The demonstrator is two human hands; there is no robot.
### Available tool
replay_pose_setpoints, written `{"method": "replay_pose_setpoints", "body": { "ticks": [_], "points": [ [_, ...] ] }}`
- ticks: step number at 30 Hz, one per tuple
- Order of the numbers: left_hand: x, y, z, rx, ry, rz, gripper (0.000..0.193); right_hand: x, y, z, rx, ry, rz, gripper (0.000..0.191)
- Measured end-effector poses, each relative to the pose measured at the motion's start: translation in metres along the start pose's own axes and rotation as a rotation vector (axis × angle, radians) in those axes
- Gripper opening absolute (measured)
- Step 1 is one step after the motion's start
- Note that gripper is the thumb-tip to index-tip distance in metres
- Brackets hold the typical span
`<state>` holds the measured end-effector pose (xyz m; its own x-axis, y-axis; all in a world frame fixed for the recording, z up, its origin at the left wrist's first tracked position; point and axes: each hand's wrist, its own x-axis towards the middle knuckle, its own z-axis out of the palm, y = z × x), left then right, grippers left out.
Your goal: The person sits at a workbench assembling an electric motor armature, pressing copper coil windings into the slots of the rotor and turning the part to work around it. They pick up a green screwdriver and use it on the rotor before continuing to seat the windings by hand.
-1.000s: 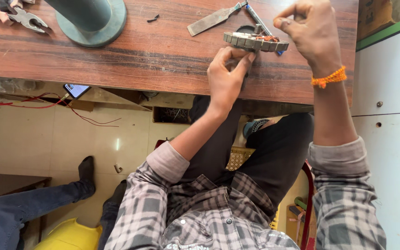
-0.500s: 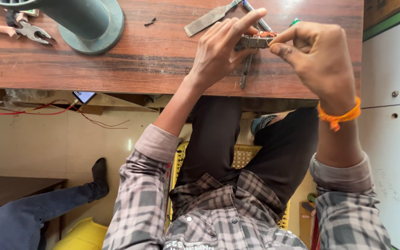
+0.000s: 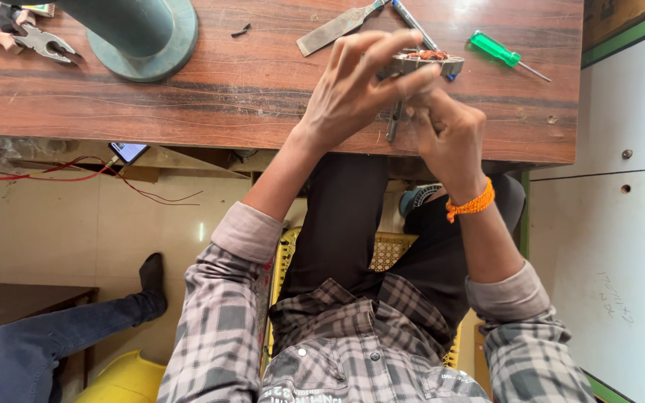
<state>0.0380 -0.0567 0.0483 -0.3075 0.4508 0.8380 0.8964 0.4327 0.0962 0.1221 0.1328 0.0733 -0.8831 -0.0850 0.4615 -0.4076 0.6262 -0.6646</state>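
Left hand grips a copper-wound metal part over the wooden table. Right hand clenches a thin metal tool under it.

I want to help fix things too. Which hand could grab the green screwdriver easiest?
Probably the right hand: it is nearer the green screwdriver. The left hand grips the copper-wound metal part.

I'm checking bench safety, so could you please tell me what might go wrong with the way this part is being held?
The left hand and right hand hold the small metal part with copper winding above the table edge; if it slipped, it might fall to the floor. The fingers lie close to the winding and could snag the fine wire. The green screwdriver nearby might get knocked.
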Motion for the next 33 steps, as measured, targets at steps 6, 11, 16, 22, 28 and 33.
{"method": "replay_pose_setpoints", "body": {
  "ticks": [6,11,16,22,28,33],
  "points": [
    [-0.009,0.003,0.000,0.159,0.010,0.121,0.027,-0.017,-0.018,-0.026,-0.003,-0.076,0.024,0.008],
    [-0.014,0.011,0.002,0.106,-0.014,-0.005,0.017,-0.014,-0.039,-0.054,-0.119,-0.129,-0.036,0.010],
    [-0.014,0.038,0.013,-0.150,0.163,-0.376,0.014,0.019,-0.035,-0.046,-0.261,-0.067,-0.160,0.011],
    [-0.008,0.050,0.023,-0.469,0.303,-0.754,0.013,0.072,-0.027,-0.033,-0.207,-0.096,-0.255,0.007],
    [0.000,0.062,0.033,-0.592,0.387,-0.906,0.010,0.096,-0.017,-0.038,-0.081,-0.243,0.103,0.006],
    [0.004,0.064,0.036,-0.659,0.386,-0.998,0.007,0.093,0.011,-0.038,-0.005,-0.242,0.052,0.010]
  ]
}}
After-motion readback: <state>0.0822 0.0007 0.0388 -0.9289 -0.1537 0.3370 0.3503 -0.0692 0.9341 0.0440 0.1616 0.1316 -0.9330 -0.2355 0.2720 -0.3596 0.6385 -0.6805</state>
